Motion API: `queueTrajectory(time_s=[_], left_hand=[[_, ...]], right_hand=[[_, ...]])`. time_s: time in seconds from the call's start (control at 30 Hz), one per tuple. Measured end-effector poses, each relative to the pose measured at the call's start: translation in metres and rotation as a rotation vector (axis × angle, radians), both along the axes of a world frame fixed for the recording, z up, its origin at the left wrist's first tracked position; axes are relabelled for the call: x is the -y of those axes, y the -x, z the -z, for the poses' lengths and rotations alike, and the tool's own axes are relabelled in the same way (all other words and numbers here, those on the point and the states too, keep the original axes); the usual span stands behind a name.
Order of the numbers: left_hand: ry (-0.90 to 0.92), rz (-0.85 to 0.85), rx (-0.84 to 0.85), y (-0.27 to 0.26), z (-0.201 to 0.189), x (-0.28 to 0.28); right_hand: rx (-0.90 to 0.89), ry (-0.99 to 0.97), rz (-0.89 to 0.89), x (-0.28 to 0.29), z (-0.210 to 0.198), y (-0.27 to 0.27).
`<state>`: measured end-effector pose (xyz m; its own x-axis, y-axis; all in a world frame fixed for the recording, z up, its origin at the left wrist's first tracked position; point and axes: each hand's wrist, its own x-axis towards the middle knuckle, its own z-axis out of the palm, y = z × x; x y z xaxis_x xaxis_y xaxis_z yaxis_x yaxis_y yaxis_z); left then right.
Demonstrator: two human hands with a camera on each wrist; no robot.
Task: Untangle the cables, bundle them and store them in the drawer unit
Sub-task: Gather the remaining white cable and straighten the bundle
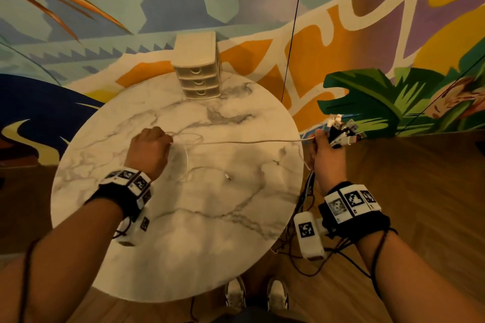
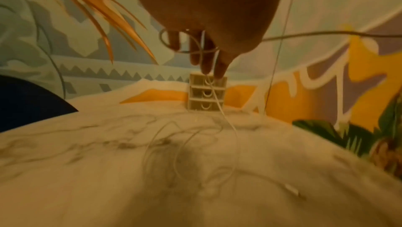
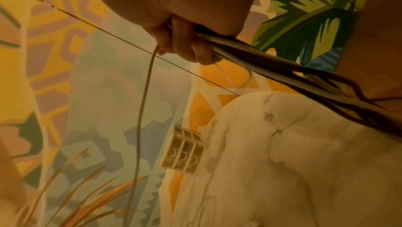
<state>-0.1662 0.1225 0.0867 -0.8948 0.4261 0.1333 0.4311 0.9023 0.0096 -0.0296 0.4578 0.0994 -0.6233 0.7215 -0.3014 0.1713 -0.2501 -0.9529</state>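
Head view shows the left hand point(image 1: 149, 151), at nine o'clock on the round white marble-patterned table point(image 1: 199, 244), pinching loops of a thin white cable point(image 1: 249, 141) that runs taut to the right hand point(image 1: 326, 157) off the table's three o'clock edge, whose fingers are curled around a gathered bundle of black and white cables point(image 1: 343, 134). More of the white cable lies slack at the table's centre, and the beige three-drawer plastic unit point(image 1: 198, 71) stands closed at twelve o'clock. Pulling harder could tighten the loops into a knot, or drag the loose connector point(image 1: 228, 178) off the table.
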Motion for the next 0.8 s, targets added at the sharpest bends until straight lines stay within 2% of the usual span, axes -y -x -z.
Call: queueTrajectory(time_s=[0.1,0.17,0.2,0.27,0.3,0.37,0.47,0.63,0.73,0.8], left_hand=[[0.160,-0.199,0.239,-0.009,0.020,0.005],[0.172,-0.287,0.413,-0.009,0.016,0.001],[0.100,-0.315,0.500,-0.006,0.015,0.000],[-0.180,-0.379,0.580,-0.006,0.008,-0.004],[-0.328,-0.377,0.524,-0.006,0.002,-0.005],[-0.533,-0.294,0.311,-0.006,-0.012,-0.008],[-0.535,-0.151,0.134,-0.011,-0.033,-0.023],[-0.617,-0.081,0.186,-0.036,-0.051,-0.068],[-0.578,-0.017,0.166,-0.043,-0.064,-0.086],[-0.651,0.018,0.282,-0.049,-0.073,-0.098]], right_hand=[[-0.001,0.029,0.103,-0.012,0.010,0.000],[0.019,0.038,0.170,-0.022,0.017,-0.002],[0.033,0.042,0.199,-0.028,0.021,-0.003],[0.057,0.064,0.255,-0.036,0.025,-0.006],[0.058,0.074,0.275,-0.038,0.027,-0.008],[0.042,0.082,0.297,-0.039,0.032,-0.008],[0.065,0.072,0.283,-0.030,0.041,-0.007],[0.128,0.084,0.157,-0.015,0.052,-0.012],[0.121,0.079,0.150,-0.009,0.042,-0.018],[0.130,0.051,0.120,0.000,0.026,-0.022]])
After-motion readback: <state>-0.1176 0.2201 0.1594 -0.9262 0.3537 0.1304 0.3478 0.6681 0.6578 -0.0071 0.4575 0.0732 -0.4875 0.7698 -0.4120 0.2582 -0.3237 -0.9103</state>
